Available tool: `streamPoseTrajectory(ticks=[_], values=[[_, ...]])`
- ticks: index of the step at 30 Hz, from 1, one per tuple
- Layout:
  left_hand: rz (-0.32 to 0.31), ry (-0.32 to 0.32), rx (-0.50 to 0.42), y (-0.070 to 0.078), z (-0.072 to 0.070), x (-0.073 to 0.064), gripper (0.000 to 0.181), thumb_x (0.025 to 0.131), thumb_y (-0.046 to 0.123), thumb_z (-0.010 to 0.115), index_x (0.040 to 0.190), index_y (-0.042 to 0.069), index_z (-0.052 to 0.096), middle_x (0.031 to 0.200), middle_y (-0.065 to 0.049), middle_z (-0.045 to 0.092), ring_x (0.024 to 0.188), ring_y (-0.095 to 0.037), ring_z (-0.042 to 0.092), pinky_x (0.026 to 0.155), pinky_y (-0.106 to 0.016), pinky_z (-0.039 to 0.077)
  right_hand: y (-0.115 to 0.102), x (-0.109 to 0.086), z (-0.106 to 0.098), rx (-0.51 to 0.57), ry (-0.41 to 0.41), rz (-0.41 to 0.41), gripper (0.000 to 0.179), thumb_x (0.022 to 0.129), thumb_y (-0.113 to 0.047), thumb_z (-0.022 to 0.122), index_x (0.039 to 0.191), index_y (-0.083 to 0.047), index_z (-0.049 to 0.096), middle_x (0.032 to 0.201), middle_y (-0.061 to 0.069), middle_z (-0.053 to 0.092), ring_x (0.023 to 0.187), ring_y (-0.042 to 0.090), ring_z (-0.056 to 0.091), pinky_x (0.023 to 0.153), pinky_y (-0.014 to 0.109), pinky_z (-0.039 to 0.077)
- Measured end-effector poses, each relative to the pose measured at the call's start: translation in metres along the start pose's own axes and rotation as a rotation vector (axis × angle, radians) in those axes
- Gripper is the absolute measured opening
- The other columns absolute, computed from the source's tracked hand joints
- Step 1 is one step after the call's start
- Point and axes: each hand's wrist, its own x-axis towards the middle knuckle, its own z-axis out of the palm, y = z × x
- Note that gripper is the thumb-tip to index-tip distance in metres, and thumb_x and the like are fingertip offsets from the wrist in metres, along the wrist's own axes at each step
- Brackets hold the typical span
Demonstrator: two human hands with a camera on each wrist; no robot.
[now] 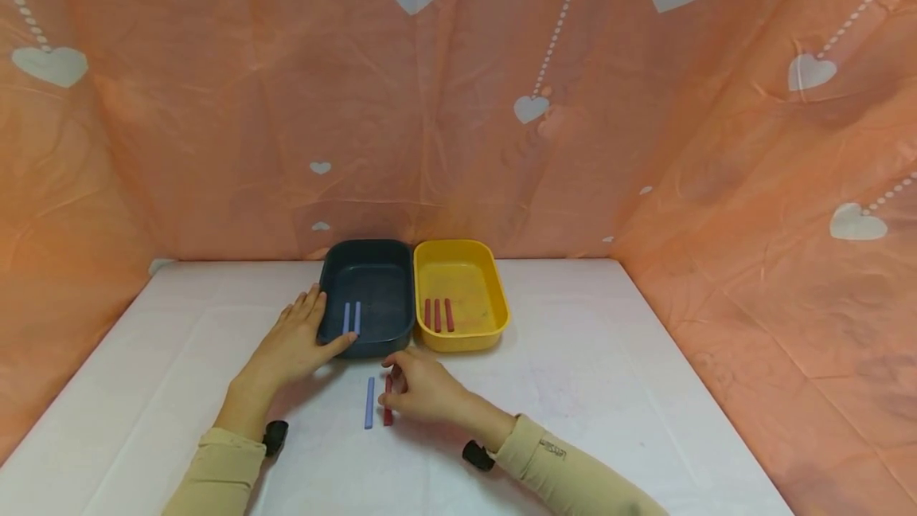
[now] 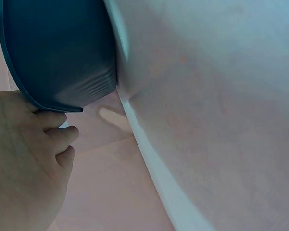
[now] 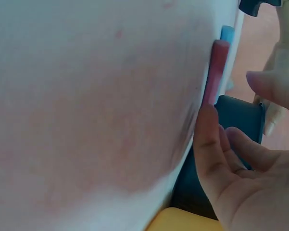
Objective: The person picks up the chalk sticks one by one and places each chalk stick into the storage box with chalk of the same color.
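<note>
My left hand (image 1: 296,346) rests against the left side of a dark blue tray (image 1: 390,338), thumb at its near rim and fingers along its outer wall. Two blue-violet sticks (image 1: 357,317) lie inside that tray. In front of it, a loose blue-violet stick (image 1: 369,403) and a red stick (image 1: 388,418) lie side by side on the table. My right hand (image 1: 428,390) is over the red stick. In the right wrist view a fingertip meets or overlaps the end of the red stick (image 3: 216,67), while the thumb stands apart from it.
A yellow tray (image 1: 494,317) stands against the dark blue tray's right side, holding three red sticks (image 1: 438,315). White cloth covers the table (image 1: 587,388). Orange curtains (image 1: 473,173) with white hearts hang behind and at both sides.
</note>
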Motion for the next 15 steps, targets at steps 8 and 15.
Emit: streamPoseTrajectory(ticks=[8, 15], values=[[0.008, 0.004, -0.004, -0.0008, 0.0015, 0.001, 0.105, 0.097, 0.063, 0.06, 0.155, -0.018, 0.026, 0.165, -0.037, 0.017, 0.152, -0.056, 0.018, 0.123, -0.067, 0.016, -0.001, 0.0015, 0.0057, -0.082, -0.042, 0.038, 0.041, 0.087, -0.031, 0.084, 0.119, -0.01, 0.069, 0.1, -0.004, 0.056, 0.086, 0.006, 0.051, 0.079, 0.02, 0.048], [0.001, 0.002, 0.006, -0.0005, 0.001, 0.0008, 0.106, 0.097, 0.064, 0.06, 0.155, -0.018, 0.026, 0.165, -0.037, 0.017, 0.152, -0.056, 0.018, 0.123, -0.067, 0.016, -0.0016, 0.0033, 0.007, -0.103, -0.052, 0.028, 0.038, 0.085, -0.031, 0.085, 0.114, -0.01, 0.07, 0.101, -0.004, 0.055, 0.086, 0.006, 0.051, 0.078, 0.02, 0.047]])
